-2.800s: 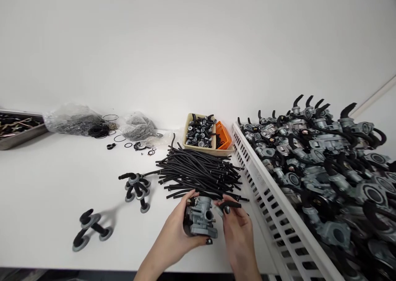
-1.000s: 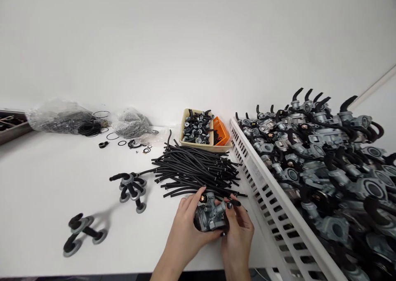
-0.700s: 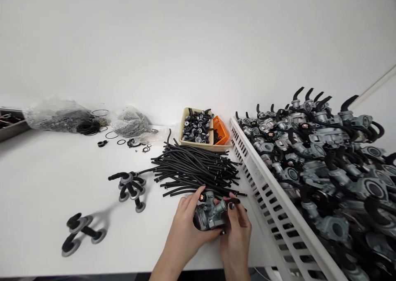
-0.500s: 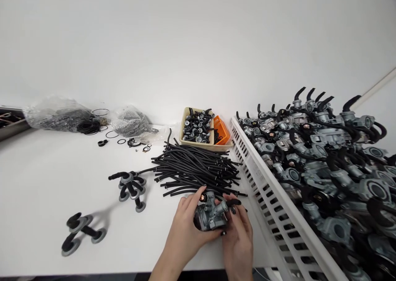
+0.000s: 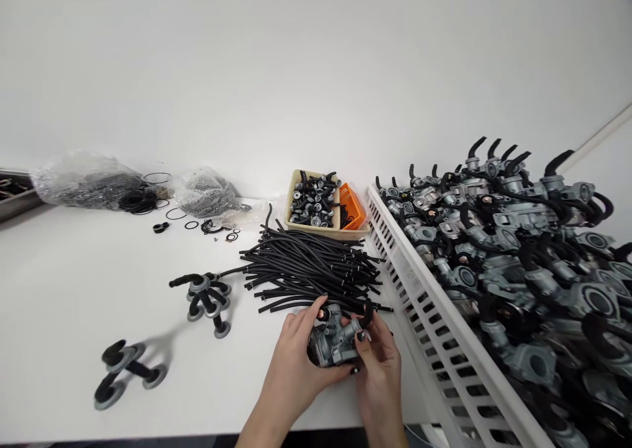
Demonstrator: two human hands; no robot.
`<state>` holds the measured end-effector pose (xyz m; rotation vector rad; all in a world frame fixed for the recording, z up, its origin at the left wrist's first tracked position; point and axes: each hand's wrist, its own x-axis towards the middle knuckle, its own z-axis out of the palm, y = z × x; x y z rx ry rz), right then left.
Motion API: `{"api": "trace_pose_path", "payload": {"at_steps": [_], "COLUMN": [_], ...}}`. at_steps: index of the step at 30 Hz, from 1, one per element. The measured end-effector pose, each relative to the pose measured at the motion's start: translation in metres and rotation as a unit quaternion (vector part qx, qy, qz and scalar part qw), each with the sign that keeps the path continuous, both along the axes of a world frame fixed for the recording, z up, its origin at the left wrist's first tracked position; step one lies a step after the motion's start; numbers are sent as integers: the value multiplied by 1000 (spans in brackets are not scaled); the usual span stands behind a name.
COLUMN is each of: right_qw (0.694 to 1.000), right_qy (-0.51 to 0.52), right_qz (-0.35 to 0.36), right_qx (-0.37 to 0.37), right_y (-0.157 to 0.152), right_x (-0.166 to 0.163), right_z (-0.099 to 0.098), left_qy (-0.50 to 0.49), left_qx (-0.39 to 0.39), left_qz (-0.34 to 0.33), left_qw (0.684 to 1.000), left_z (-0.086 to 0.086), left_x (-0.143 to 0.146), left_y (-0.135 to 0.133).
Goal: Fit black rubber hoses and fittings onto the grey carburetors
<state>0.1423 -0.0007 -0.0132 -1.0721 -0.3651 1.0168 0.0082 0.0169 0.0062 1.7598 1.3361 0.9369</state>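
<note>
A grey metal carburetor (image 5: pixel 332 344) is in my hands near the table's front edge. My left hand (image 5: pixel 295 368) is wrapped round its left side, fingers behind and thumb along the front. At its upper right sits a round metal cap (image 5: pixel 351 330) with a bent black rubber boot (image 5: pixel 367 315) that points up. My right hand (image 5: pixel 379 364) is closed on this cap, thumb in front and fingers behind, partly hidden. Just beyond lies a heap of black rubber hoses (image 5: pixel 311 264).
A white slotted crate (image 5: pixel 424 310) full of carburetors stands at right. Behind the hoses are a cream tray (image 5: pixel 296 227) of booted caps and an orange basket (image 5: pixel 356 206). Capped boots (image 5: pixel 129 362) stand at left. Plastic bags (image 5: pixel 207 195) and black rings (image 5: pixel 191 225) lie at the back.
The black boot on the cap has turned from pointing right to pointing up. My right thumb has shifted left over the cap; my left hand keeps its hold.
</note>
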Motion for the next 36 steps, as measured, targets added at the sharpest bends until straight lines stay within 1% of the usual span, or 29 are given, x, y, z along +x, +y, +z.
{"api": "trace_pose_path", "payload": {"at_steps": [8, 13, 16, 19, 23, 25, 28, 36], "right_qw": [999, 999, 999, 997, 991, 989, 990, 998], "right_qy": [19, 39, 37, 50, 78, 87, 82, 23], "right_qz": [43, 30, 31, 55, 92, 98, 94, 57], "right_qx": [-3, -23, -25, -3, 55, 73, 68, 33], "right_y": [4, 6, 4, 1, -4, -5, -5, -3], "right_x": [-1, -4, -4, -3, -2, -1, 0, -1], "right_z": [8, 11, 9, 5, 2, 3, 3, 1], "left_qy": [6, 4, 5, 9, 10, 9, 7, 2], "left_qx": [6, 14, 23, 29, 23, 21, 26, 26], "left_qz": [3, 5, 5, 7, 9, 6, 4, 6], "left_qw": [1000, 1000, 1000, 1000, 1000, 1000, 1000, 1000], "left_z": [-1, -2, -3, -2, -2, -2, -2, -2], "left_x": [0, 0, 1, 1, 0, -1, -1, -1], "left_y": [0, 0, 0, 0, -1, -2, -2, -1]}}
